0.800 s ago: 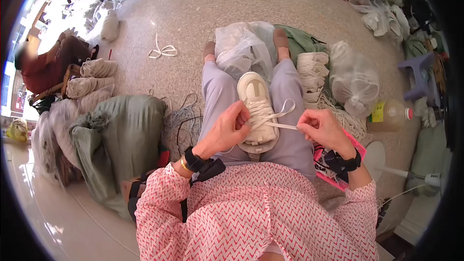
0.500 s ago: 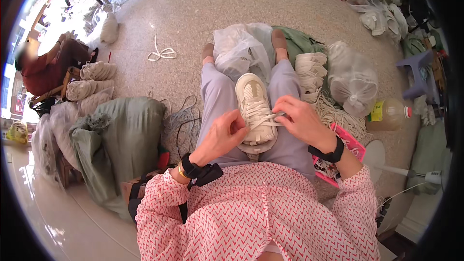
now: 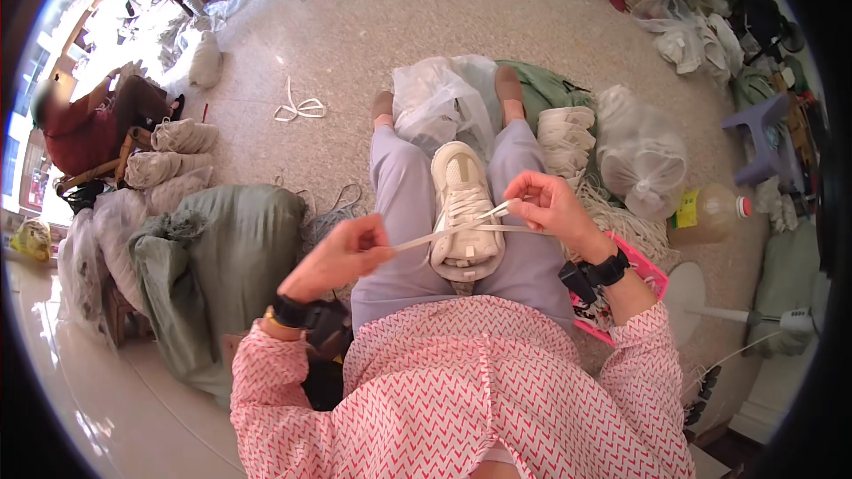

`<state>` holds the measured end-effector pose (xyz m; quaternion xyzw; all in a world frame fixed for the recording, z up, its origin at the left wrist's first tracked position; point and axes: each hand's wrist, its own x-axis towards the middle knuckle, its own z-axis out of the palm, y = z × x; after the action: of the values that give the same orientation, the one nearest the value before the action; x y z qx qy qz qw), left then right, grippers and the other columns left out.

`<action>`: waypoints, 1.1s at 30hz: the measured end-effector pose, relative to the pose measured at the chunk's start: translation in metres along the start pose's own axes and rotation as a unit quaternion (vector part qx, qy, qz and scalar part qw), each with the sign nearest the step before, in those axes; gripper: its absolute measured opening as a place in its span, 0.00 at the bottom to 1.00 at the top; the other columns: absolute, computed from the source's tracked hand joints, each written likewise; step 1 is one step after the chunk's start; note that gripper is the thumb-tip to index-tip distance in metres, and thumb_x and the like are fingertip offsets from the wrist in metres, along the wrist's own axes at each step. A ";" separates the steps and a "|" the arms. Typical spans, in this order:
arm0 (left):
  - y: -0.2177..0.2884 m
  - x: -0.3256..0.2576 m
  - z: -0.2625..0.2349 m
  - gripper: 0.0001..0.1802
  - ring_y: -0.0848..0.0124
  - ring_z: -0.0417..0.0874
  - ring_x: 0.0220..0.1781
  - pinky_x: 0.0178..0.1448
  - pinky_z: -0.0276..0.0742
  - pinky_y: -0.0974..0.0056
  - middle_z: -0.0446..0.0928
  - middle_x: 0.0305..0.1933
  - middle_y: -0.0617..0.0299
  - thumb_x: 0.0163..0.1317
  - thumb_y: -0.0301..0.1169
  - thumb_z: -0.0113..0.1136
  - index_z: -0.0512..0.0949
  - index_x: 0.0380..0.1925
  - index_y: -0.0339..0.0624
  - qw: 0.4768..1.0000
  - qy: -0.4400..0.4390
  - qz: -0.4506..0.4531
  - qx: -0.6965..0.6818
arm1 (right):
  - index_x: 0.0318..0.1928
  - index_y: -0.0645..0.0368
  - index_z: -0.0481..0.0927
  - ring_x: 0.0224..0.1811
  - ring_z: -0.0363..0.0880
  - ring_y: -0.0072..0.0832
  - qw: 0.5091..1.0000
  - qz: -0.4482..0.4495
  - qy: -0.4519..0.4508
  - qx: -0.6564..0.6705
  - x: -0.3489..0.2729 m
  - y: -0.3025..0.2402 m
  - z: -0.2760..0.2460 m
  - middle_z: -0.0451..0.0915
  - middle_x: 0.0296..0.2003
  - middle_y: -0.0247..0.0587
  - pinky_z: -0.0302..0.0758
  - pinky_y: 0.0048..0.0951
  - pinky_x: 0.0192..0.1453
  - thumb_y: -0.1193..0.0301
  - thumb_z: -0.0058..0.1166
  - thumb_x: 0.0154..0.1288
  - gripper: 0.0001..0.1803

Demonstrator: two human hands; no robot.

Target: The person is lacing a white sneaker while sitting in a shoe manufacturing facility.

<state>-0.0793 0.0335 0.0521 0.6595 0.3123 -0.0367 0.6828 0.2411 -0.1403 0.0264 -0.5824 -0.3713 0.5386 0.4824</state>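
An off-white sneaker (image 3: pixel 461 182) lies lengthwise on my lap, its lacing facing up. From its upper part a flat cream shoelace (image 3: pixel 424 239) stretches tight to the left, pinched in my left hand (image 3: pixel 340 253). My right hand (image 3: pixel 546 206), just right of the shoe, has thumb and forefinger closed on a lace end. Another stretch of lace runs beneath my right hand toward the right. The strands cross over the shoe's near half. My left hand is slightly blurred.
A pink basket (image 3: pixel 652 277) of small items is beside my right leg, with a bundle of laces (image 3: pixel 621 217) near it. Clear plastic bags (image 3: pixel 448 93) lie between my feet. A large green sack (image 3: pixel 235 257) stands left. Another person (image 3: pixel 93 129) sits far left.
My left hand has moved left and away from the shoe, drawing the lace out taut. My right hand stays close to the shoe, still pinching lace.
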 end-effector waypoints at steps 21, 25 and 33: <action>-0.018 -0.010 0.005 0.12 0.70 0.82 0.58 0.66 0.79 0.61 0.81 0.55 0.55 0.65 0.17 0.64 0.74 0.46 0.35 0.975 0.055 0.158 0.146 | 0.44 0.63 0.84 0.19 0.69 0.14 0.944 -0.114 0.091 -0.297 -0.031 0.010 0.027 0.81 0.22 0.33 0.65 0.24 0.25 0.78 0.65 0.63 0.09; -0.012 0.019 0.037 0.14 0.65 0.84 0.54 0.61 0.81 0.61 0.82 0.52 0.54 0.63 0.17 0.64 0.73 0.47 0.35 0.954 0.053 0.238 0.176 | 0.44 0.65 0.83 0.22 0.79 0.29 0.946 -0.100 0.099 -0.294 -0.034 0.010 0.028 0.86 0.31 0.45 0.75 0.31 0.30 0.75 0.66 0.62 0.11; -0.013 0.036 0.058 0.07 0.57 0.81 0.30 0.33 0.74 0.58 0.77 0.30 0.51 0.64 0.21 0.63 0.73 0.37 0.34 0.939 0.119 0.251 0.201 | 0.44 0.63 0.82 0.26 0.82 0.38 0.924 -0.133 0.105 -0.343 -0.040 -0.001 0.036 0.83 0.34 0.46 0.77 0.34 0.32 0.78 0.62 0.64 0.08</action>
<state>-0.0339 -0.0089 0.0200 0.8398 0.2013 0.1527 0.4805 0.2001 -0.1727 0.0400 -0.7110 -0.5545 0.2450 0.3563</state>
